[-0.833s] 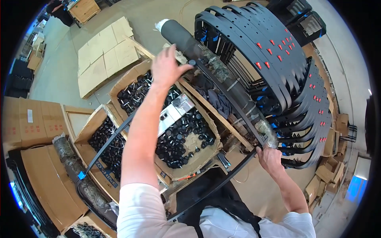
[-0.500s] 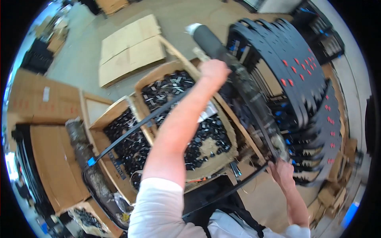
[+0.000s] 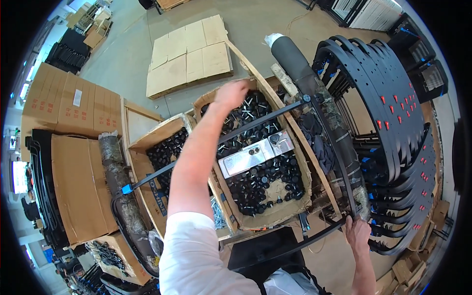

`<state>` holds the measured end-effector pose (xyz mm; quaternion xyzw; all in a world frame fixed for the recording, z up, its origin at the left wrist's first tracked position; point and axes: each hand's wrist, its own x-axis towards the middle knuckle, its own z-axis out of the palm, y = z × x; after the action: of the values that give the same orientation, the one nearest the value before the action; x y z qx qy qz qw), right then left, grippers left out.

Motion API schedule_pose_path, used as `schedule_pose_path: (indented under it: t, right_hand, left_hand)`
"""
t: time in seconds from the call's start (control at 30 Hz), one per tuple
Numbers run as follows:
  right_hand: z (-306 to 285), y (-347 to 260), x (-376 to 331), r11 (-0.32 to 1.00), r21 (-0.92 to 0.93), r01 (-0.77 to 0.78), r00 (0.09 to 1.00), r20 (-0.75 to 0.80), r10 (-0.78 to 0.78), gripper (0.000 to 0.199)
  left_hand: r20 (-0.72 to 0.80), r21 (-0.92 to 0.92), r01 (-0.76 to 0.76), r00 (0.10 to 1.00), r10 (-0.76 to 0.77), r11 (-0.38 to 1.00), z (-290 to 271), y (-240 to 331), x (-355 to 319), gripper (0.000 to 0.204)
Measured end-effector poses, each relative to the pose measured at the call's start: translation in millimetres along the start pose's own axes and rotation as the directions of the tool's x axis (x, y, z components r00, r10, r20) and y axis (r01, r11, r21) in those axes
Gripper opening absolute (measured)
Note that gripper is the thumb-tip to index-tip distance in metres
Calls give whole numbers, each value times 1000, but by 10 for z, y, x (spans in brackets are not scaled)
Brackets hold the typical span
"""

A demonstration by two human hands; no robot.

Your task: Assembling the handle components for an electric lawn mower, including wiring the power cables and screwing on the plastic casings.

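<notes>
A black tubular metal frame [image 3: 339, 162] lies across two film-wrapped padded rolls, its bars passing over the boxes. Bright blue pieces sit at two of its corners. My right hand [image 3: 358, 231] is closed around its near right corner. Stretched forward, my left hand [image 3: 233, 93] is over the far end of a cardboard box [image 3: 255, 223] of black-headed screw feet [image 3: 250, 184]; its fingers are smeared, so what they hold does not show. My left forearm passes above one frame bar. A silvery phone-like device [image 3: 253, 152] rests on the screw feet.
Another box [image 3: 157, 191] of small black parts stands left, beside loose bolts [image 3: 219, 214]. Curved black panels with red pieces [image 3: 388, 103] are stacked at right. Flattened cardboard [image 3: 189, 56] lies on the floor beyond; tall cartons [image 3: 73, 105] stand at left.
My left hand has left the frame's far right corner and moved left over the box of screw feet. My right hand keeps its hold at the near corner. The view has shifted.
</notes>
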<state>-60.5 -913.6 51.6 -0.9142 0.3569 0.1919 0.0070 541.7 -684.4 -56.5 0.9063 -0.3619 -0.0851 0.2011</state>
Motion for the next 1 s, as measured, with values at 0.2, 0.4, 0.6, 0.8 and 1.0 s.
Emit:
schedule_pose_path:
  t: [0.2, 0.4, 0.6, 0.8, 1.0]
  right_hand:
    - [41, 45, 4, 1000, 9, -29, 999, 32, 28, 41]
    - [-29, -41, 4, 998, 22, -64, 998, 16, 64, 42]
    - [-568, -135, 120, 987, -115, 108, 977, 196, -85, 40]
    - [-1333, -1671, 850, 765, 355, 538, 843, -248, -477, 21]
    - [-1494, -3470, 1861, 510, 196, 838, 538, -453, -711, 17]
  left_hand:
    - [378, 176, -47, 926, -23, 983, 547, -570, -237, 39]
    - [423, 226, -18, 903, -82, 974, 695, -423, -181, 52]
    - [729, -146, 399, 662, -174, 905, 313, -393, -203, 38]
    - [319, -831, 413, 903, -288, 373, -572, -353, -1142, 33]
    - [-45, -781, 219, 914, -403, 584, -1231, 208, -2919, 30]
